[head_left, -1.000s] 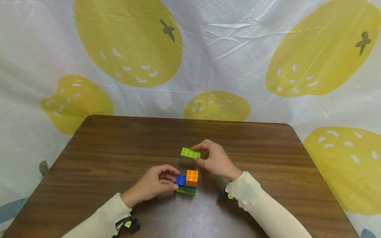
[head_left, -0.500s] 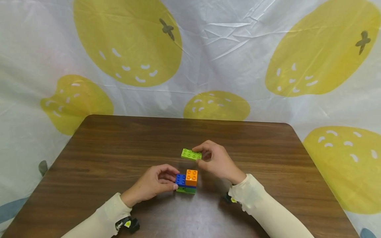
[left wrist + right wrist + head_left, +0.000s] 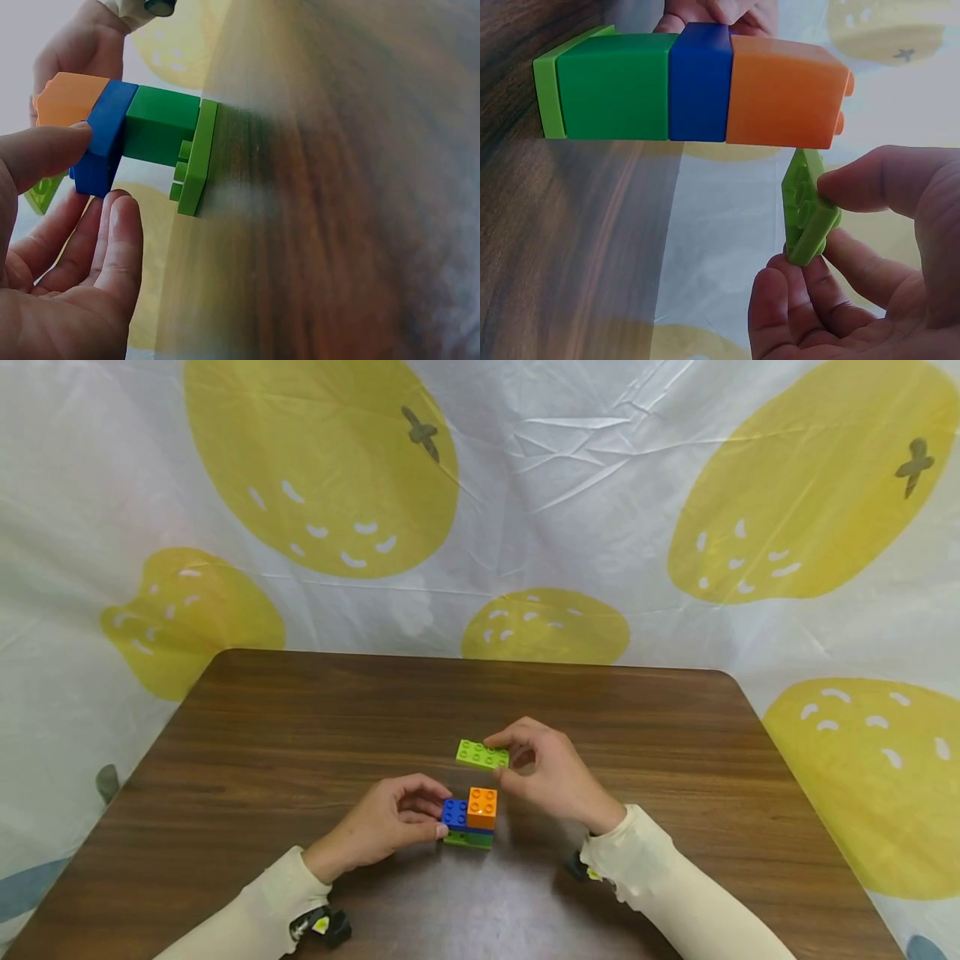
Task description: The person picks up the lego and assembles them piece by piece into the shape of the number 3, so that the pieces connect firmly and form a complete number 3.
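Note:
A stack of toy building bricks stands on the table: a light green plate [image 3: 198, 165] at the bottom, then a green brick [image 3: 615, 86], a blue brick [image 3: 454, 812] and an orange brick [image 3: 482, 807] on top. My left hand [image 3: 393, 822] pinches the blue brick's overhanging end between thumb and fingers, as the left wrist view shows. Behind the stack, my right hand [image 3: 547, 768] holds a second light green plate [image 3: 482, 754] by its right end, studs up. That plate is raised off the table, apart from the orange brick.
The brown wooden table [image 3: 300, 718] has rounded far corners. A white curtain [image 3: 570, 510] with yellow fruit prints hangs just behind its far edge. Each sleeve carries a dark wrist camera [image 3: 330, 927] at the cuff.
The right hand has come slightly nearer the person and a little to the right, carrying the light green plate toward the stack. The left hand and the stack stay in place.

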Tool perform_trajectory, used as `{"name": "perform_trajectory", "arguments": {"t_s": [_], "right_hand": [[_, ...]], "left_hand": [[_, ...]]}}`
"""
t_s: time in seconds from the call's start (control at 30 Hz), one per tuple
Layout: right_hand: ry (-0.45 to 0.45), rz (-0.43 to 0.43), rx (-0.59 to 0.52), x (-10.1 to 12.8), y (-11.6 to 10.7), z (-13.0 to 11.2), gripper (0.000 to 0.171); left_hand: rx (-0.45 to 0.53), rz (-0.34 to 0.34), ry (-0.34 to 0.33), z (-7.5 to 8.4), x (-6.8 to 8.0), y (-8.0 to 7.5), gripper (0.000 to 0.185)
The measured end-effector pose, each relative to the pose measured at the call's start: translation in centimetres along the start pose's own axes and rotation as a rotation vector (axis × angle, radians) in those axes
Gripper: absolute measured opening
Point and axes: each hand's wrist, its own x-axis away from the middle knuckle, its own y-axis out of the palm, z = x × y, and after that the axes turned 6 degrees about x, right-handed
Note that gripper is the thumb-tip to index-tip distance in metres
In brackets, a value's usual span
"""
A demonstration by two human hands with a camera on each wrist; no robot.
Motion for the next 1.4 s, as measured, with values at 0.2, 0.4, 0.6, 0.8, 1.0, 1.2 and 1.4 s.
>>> {"name": "perform_trajectory", "arguments": {"t_s": [0.2,0.4,0.6,0.8,1.0,1.2,1.4], "right_hand": [[0.004,-0.007,0.001,0.3,-0.1,-0.4,0.034],[-0.013,-0.006,0.0,0.6,-0.2,-0.8,0.034],[-0.032,-0.003,-0.002,0.8,-0.1,-1.1,0.036],[-0.061,0.002,0.001,1.0,0.0,-1.7,0.036],[-0.081,-0.009,0.009,1.3,0.1,-2.2,0.036],[-0.092,-0.026,0.011,1.5,0.2,-2.3,0.036],[-0.112,-0.026,0.015,1.7,0.4,-2.4,0.037]], "left_hand": [[0.004,0.0,0.0,0.1,0.1,0.0,0.041],[0.001,-0.001,0.002,0.1,0.0,0.0,0.042],[-0.002,-0.001,0.008,0.1,0.1,0.0,0.042],[0.003,-0.002,0.007,0.1,0.1,0.0,0.043],[0.0,-0.003,0.004,0.1,0.1,-0.1,0.046],[-0.004,-0.006,0.013,0.1,0.1,-0.1,0.046],[-0.004,-0.007,0.023,0.0,0.0,0.0,0.044]]}}
